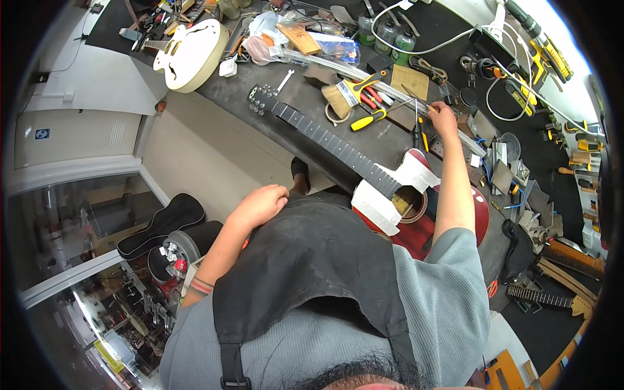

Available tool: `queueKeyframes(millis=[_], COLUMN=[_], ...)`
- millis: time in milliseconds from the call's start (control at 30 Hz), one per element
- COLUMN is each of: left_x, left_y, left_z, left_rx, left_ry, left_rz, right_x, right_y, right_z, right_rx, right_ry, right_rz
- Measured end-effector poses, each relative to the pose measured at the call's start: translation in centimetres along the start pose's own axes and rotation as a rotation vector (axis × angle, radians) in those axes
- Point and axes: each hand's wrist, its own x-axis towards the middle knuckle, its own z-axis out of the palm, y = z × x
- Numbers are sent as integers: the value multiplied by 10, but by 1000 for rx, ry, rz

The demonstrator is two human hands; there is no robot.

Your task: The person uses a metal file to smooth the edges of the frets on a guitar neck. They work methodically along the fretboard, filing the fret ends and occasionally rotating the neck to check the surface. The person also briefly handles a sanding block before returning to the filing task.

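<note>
My right hand (443,120) reaches across the bench to a long metal straightedge (468,140), its fingers closed in a pinch; what they hold is too small to make out. Below that arm lies a red acoustic guitar (416,244), its dark fretboard (338,151) pointing to the far left. White masking paper (377,207) covers the top on both sides of the fretboard end, beside the soundhole (408,203). My left hand (263,203) rests against my black apron (305,260), holding nothing, fingers lying loosely on it. Near my right hand are screwdrivers (421,133).
A wide brush (341,97), a yellow-handled screwdriver (369,120) and a wrench (286,79) lie beyond the neck. A cream guitar body (195,55) sits far left. Green bottles (403,49) stand at the back. Left on the floor are a black guitar case (162,224) and a bin (179,250).
</note>
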Motion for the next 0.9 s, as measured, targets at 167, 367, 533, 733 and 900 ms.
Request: queueKeyframes(millis=[167,367,533,733,900], left_x=[-6,-1,13,81,136], left_y=[2,-1,-3,-9,19], left_z=[0,12,9,46,62], left_rx=[87,13,-38,-777,-1403], left_ry=[78,40,6,-248,-284], left_rz=[-25,11,20,-58,-139], right_x=[-41,-87,-135,-198,-296], right_y=[-49,-86,-95,-13,-29], right_z=[-1,2,-23,-87,-75], right_rx=[-286,-249,43,63,829], right_ry=[285,271,-78,64,-263], right_rz=[-69,-183,-105,152,504])
